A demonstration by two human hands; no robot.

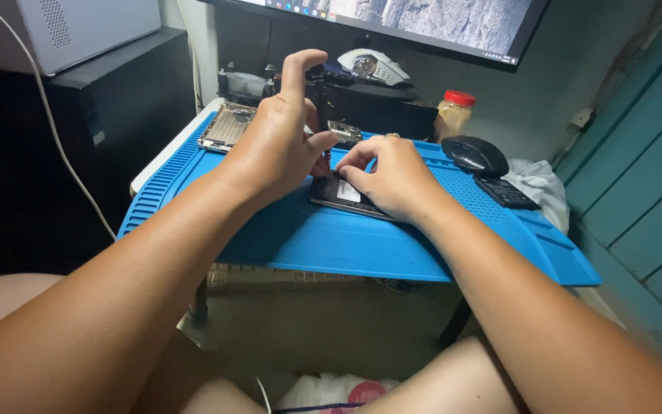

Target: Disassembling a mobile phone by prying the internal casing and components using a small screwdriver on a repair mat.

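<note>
Blue mat (362,245) nearest, covering small table. Phone (344,195) open at mat centre. Right hand (392,178) presses on phone, fingers curled, hiding its right part. Left hand (273,138) pinches upright screwdriver (320,107), tip at phone. Right: mouse (475,155), black battery (506,192). Far left: metal back cover (227,126). Far: jar (453,113), monitor (423,23).
</note>
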